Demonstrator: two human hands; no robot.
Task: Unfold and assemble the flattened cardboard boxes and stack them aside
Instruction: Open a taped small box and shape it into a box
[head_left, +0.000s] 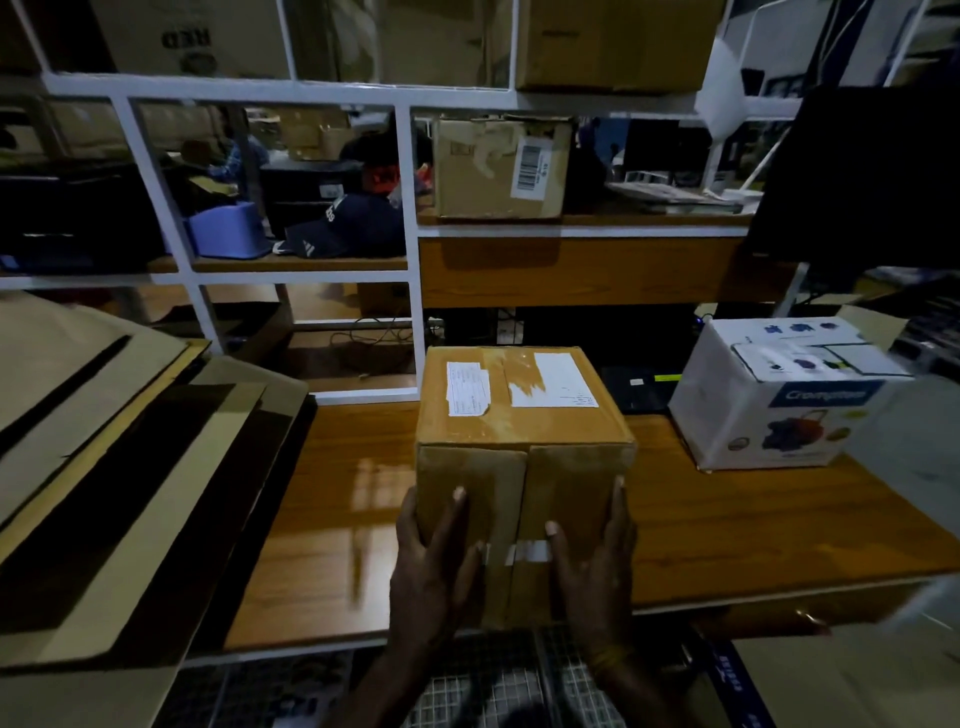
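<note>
1. An assembled brown cardboard box (522, 441), boxy and matte, stood at the near middle of the glossy wooden table (753, 525); two white labels were stuck on its taped top.
2. Its near face was held between the left hand (434, 561) and the right hand (592, 558), fingers straight and flat against the flaps.
3. Flattened cardboard sheets (104, 467) were piled at the left.
4. A white printed carton (779, 395) stood at the far right, well apart.

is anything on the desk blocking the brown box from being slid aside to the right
Yes: the white printed box stands on the desk to the right. Bare desk lies between it and the brown box, which the left hand and right hand hold.
</note>
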